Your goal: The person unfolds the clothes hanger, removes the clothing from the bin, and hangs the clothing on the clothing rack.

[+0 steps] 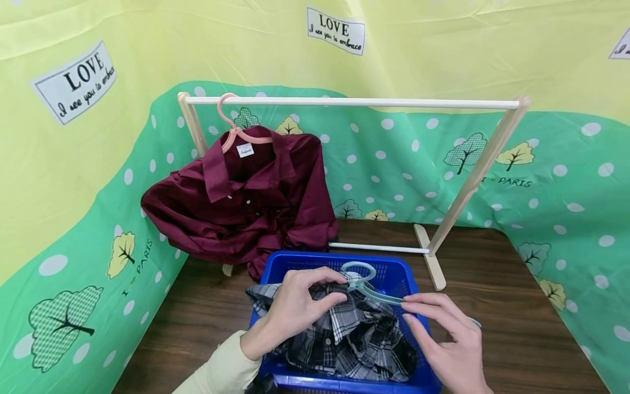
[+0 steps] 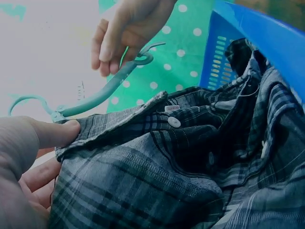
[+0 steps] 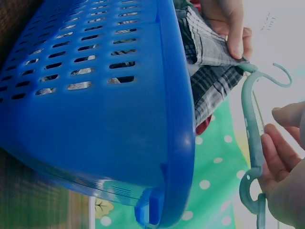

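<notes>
My left hand (image 1: 297, 306) pinches the collar of a grey and black plaid shirt (image 1: 339, 345), thumb on top and fingers behind, right beside the neck of a pale green clothes hanger (image 1: 381, 296). One arm of the hanger lies inside the collar, mostly hidden by cloth. Its other arm sticks out to the right, where the fingertips of my right hand (image 1: 450, 336) touch it. In the right wrist view those fingers (image 3: 276, 148) are loosely extended along the hanger, the thumb apart from it. Most of the shirt lies bunched in a blue plastic basket (image 1: 295, 256).
Behind the basket stands a clothes rack with a white rail (image 1: 374, 102) and wooden legs (image 1: 477, 169). On its left end a maroon shirt (image 1: 256, 202) hangs from a pink hanger (image 1: 227, 112), its lower part reaching the basket. Printed cloth encloses the dark wooden table (image 1: 502, 306).
</notes>
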`<state>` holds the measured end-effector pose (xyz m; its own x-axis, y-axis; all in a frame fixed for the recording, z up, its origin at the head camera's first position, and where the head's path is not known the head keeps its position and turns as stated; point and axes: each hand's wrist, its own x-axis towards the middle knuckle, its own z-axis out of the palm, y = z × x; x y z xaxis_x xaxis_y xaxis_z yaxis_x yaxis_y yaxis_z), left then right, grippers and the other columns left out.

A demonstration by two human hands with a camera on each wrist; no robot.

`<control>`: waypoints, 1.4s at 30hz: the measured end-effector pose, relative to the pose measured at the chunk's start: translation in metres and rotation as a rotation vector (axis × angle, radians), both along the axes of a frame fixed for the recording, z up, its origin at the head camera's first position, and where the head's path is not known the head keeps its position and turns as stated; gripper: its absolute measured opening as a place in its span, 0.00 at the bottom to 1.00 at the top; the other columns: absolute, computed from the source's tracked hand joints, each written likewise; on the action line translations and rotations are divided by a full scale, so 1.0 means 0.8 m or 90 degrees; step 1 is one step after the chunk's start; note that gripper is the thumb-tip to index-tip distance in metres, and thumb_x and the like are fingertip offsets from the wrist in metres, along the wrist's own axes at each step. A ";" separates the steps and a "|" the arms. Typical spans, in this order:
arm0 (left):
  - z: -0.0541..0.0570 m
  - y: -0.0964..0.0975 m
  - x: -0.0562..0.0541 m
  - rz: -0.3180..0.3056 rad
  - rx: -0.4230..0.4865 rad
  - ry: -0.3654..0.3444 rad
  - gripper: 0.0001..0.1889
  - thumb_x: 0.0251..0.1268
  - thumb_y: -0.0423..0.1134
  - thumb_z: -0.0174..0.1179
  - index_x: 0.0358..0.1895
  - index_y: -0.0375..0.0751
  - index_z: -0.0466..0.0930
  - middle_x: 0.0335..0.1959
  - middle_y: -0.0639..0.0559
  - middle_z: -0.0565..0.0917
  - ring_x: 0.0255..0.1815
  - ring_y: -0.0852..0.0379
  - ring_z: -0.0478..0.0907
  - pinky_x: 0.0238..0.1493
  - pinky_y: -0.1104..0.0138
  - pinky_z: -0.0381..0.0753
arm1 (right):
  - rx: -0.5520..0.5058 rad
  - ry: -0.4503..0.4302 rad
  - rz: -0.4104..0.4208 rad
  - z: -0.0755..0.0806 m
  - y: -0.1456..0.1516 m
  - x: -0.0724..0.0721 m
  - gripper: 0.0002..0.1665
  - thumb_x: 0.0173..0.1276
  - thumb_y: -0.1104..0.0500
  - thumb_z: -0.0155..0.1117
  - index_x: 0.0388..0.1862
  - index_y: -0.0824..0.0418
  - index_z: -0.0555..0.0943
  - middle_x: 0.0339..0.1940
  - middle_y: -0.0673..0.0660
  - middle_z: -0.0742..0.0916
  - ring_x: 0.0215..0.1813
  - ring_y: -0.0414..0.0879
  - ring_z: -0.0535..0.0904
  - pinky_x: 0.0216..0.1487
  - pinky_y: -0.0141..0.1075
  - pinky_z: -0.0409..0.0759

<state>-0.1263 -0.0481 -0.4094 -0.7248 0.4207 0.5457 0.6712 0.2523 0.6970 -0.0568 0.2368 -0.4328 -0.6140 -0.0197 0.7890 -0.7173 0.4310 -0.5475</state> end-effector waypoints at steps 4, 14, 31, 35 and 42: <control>0.000 -0.005 -0.006 0.034 0.017 -0.017 0.13 0.65 0.34 0.81 0.51 0.47 0.94 0.49 0.54 0.95 0.25 0.72 0.77 0.36 0.69 0.83 | -0.060 0.066 0.039 0.010 -0.004 0.002 0.09 0.74 0.66 0.79 0.41 0.74 0.91 0.44 0.64 0.92 0.53 0.40 0.89 0.61 0.24 0.82; 0.004 -0.019 -0.021 0.104 0.054 -0.004 0.12 0.65 0.35 0.82 0.50 0.48 0.94 0.45 0.54 0.95 0.44 0.58 0.93 0.49 0.58 0.92 | -0.043 -0.099 -0.055 -0.017 0.012 0.006 0.25 0.53 0.88 0.77 0.44 0.67 0.93 0.40 0.57 0.91 0.42 0.36 0.85 0.48 0.21 0.82; 0.010 -0.021 -0.022 0.121 0.094 -0.057 0.12 0.67 0.35 0.81 0.51 0.46 0.94 0.46 0.53 0.95 0.47 0.54 0.93 0.52 0.58 0.91 | 0.092 -0.221 -0.006 -0.048 -0.003 0.004 0.26 0.57 0.76 0.85 0.45 0.48 0.93 0.43 0.46 0.90 0.35 0.35 0.84 0.34 0.26 0.81; 0.009 -0.022 -0.024 0.131 0.100 -0.054 0.12 0.66 0.35 0.81 0.51 0.46 0.94 0.45 0.53 0.95 0.47 0.55 0.93 0.51 0.59 0.91 | 0.123 -0.264 0.020 -0.053 -0.008 0.004 0.24 0.57 0.73 0.87 0.46 0.48 0.93 0.44 0.45 0.88 0.35 0.35 0.83 0.31 0.28 0.82; 0.009 -0.025 -0.026 0.149 0.108 -0.058 0.13 0.65 0.35 0.82 0.51 0.46 0.93 0.47 0.54 0.95 0.49 0.56 0.92 0.52 0.61 0.91 | 0.230 -0.430 0.034 -0.049 -0.008 0.004 0.24 0.64 0.57 0.88 0.59 0.44 0.93 0.50 0.47 0.79 0.42 0.36 0.79 0.35 0.32 0.85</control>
